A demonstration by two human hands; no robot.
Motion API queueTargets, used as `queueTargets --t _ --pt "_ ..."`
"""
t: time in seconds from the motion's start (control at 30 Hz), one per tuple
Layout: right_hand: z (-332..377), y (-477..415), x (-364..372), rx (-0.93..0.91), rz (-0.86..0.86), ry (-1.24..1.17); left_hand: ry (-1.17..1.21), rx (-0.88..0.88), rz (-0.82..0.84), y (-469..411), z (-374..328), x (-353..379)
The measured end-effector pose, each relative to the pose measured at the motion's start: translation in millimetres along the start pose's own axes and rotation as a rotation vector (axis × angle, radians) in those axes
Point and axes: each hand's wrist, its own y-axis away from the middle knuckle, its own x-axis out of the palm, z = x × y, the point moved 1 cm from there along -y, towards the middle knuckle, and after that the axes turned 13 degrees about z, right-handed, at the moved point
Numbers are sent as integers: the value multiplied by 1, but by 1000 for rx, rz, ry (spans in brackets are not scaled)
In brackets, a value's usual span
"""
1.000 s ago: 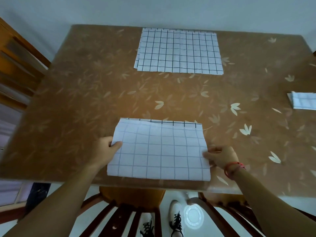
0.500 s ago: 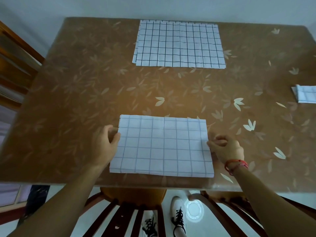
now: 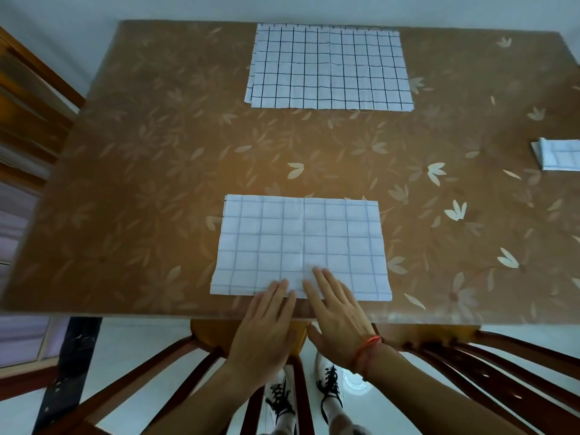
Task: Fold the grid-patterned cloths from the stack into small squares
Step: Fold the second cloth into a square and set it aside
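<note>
A white cloth with a faint grid (image 3: 301, 246), folded into a rectangle, lies flat near the table's front edge. My left hand (image 3: 266, 328) and my right hand (image 3: 337, 312) lie side by side at the middle of its near edge, fingers straight, fingertips resting on the cloth. Neither hand grips anything. A stack of unfolded grid cloths (image 3: 329, 67) with darker lines lies at the far middle of the table. A small folded grid cloth (image 3: 558, 153) sits at the right edge, partly cut off.
The brown table (image 3: 157, 183) has a leaf pattern under a glossy cover. Wooden chairs stand at the left (image 3: 28, 98) and below the front edge (image 3: 489, 372). My shoes (image 3: 307, 394) show on the white floor.
Both hands let go of the cloth's left and right sides and came together at the middle of its near edge, now lying flat. The cloth lies smoother.
</note>
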Motion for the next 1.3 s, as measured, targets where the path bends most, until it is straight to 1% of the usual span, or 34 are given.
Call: queueTargets --t 0.1,0.17,0.33,0.5,0.7,0.87,1.0,1.17,1.3 --pt "3 -3 9 31 79 30 10 -29 56 0 -3 5" --pt "6 -4 10 35 124 27 19 -31 61 2 -6 4" --pt "10 -5 10 24 159 35 7 -55 16 1 -10 -2" --pt "15 -5 9 52 163 18 -23 -51 78 -6 -1 -1" --pt "14 -5 8 26 232 5 -24 2 99 -12 10 6" --pt "13 -5 6 22 242 3 -53 10 96 -9 14 4" --pt "16 -6 7 5 281 -3 -34 9 120 2 11 10" --pt "25 -4 1 -44 245 -38 -1 -16 119 2 11 13" --pt "31 -6 12 -50 219 -19 -33 -4 121 4 15 12"
